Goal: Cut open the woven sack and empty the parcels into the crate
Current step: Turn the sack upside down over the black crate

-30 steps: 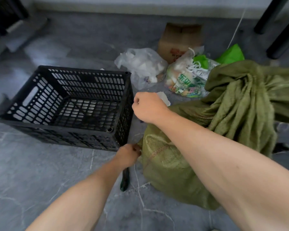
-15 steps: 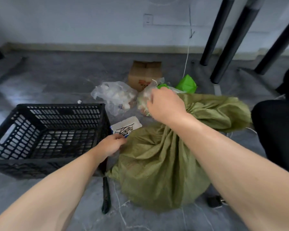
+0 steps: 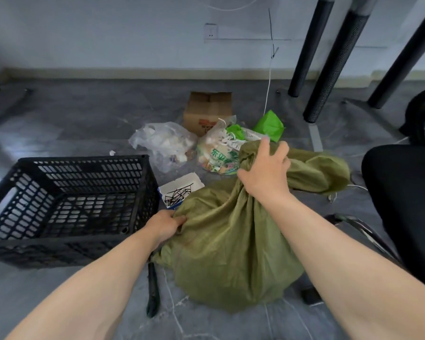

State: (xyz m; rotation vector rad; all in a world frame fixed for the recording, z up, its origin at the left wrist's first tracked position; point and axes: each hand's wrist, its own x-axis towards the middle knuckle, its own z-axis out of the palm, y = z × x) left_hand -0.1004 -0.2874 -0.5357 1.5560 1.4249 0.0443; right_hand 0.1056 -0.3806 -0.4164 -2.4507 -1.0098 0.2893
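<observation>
A full olive-green woven sack stands on the grey floor in the middle. My right hand rests on its bunched neck, fingers spread over the fabric. My left hand pinches the sack's left side low down, beside the crate. The black slatted plastic crate sits to the left with nothing inside. A dark long tool lies on the floor under my left forearm, partly hidden. No parcels show outside the sack.
A white tray of black cable ties sits between crate and sack. Behind are a clear plastic bag, a printed bag, a cardboard box and green wrapping. Black table legs and a black chair stand at right.
My head has tilted up, showing the wall and table legs. My right hand moved along the sack's neck and its fingers spread. My left hand shifted onto the sack's left side.
</observation>
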